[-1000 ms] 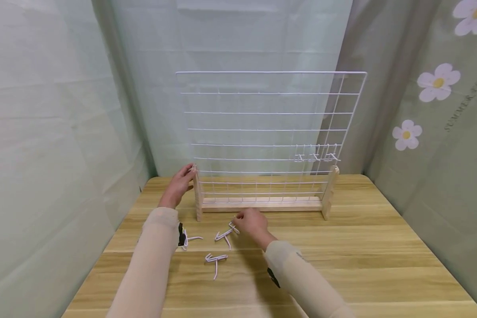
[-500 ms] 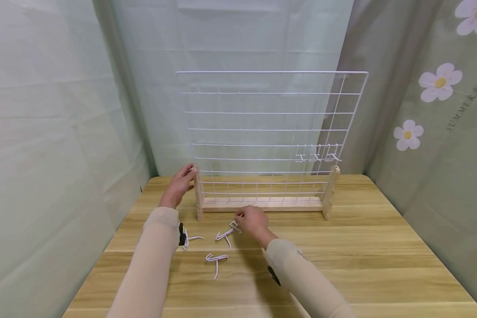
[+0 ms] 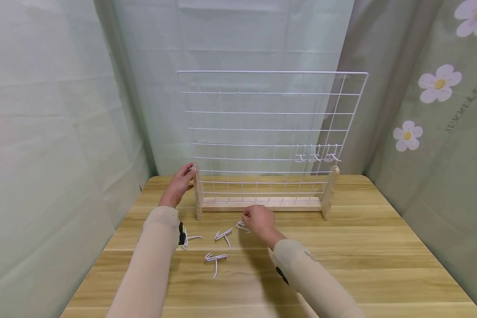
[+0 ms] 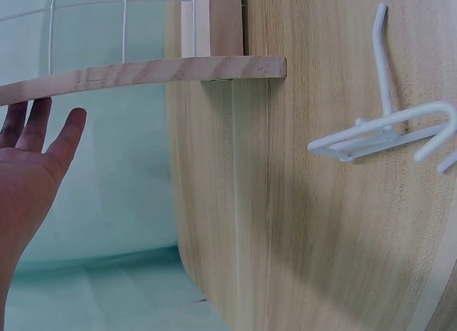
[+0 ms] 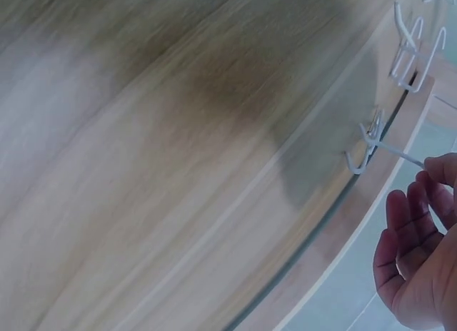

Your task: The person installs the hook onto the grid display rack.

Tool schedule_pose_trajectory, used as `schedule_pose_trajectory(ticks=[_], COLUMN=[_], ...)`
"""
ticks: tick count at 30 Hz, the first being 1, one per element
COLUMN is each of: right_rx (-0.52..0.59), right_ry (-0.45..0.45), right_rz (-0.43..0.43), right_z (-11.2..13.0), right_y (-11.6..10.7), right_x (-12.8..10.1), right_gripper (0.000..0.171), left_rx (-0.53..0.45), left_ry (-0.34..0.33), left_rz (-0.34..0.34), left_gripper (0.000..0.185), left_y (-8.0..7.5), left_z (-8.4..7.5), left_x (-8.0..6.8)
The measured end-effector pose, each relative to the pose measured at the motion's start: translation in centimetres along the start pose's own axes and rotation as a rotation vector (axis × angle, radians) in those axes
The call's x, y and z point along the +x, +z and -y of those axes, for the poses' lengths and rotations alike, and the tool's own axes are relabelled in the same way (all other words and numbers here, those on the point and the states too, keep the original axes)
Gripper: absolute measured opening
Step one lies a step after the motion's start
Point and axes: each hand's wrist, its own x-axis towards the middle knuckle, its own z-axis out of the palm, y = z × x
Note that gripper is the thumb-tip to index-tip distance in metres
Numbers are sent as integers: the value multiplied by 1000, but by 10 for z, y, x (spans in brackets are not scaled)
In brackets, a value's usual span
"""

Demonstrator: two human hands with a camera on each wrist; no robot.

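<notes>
A white wire grid panel (image 3: 272, 112) stands upright in a wooden base with two side posts. My left hand (image 3: 179, 183) is at the top of the left post (image 3: 198, 194), its fingertips against the outer face in the left wrist view. My right hand (image 3: 259, 221) pinches the straight prong of a white wire hook (image 5: 371, 138) between thumb and forefinger, close in front of the base bar (image 3: 262, 204). The hook's bent ends point away from the fingers.
Other white hooks lie on the wooden table (image 3: 361, 265): one in the middle (image 3: 223, 235), one nearer the front (image 3: 216, 258), one by the left sleeve (image 4: 385, 131). Three hooks (image 3: 315, 157) hang at the grid's lower right. Pale curtains (image 3: 55, 145) surround the table.
The right hand has drawn the pinched hook slightly to the right, apart from the middle hook on the table. The left hand has stayed at the post.
</notes>
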Motion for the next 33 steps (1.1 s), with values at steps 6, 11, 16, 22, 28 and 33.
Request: schedule_pose_trajectory(ticks=[6, 11, 16, 22, 28, 33], right_rx=[-8, 6, 26, 63, 65, 61], right_ry=[-6, -5, -28, -90, -161, -205], right_rz=[25, 26, 41, 84, 123, 161], right_z=[-2, -2, -3, -9, -19, -25], right_y=[0, 1, 0, -3, -7, -14], right_x=[0, -2, -2, -3, -3, -4], right_gripper=[14, 12, 12, 11, 11, 11], left_rx=[11, 7, 4, 15, 38, 32], left_ry=[3, -3, -1, 9, 10, 5], left_rz=[3, 3, 0, 4, 5, 5], left_gripper=[58, 57, 57, 58, 58, 59], left_y=[0, 1, 1, 0, -1, 0], left_z=[0, -1, -2, -1, 0, -1], left_x=[-1, -2, -3, -3, -4, -4])
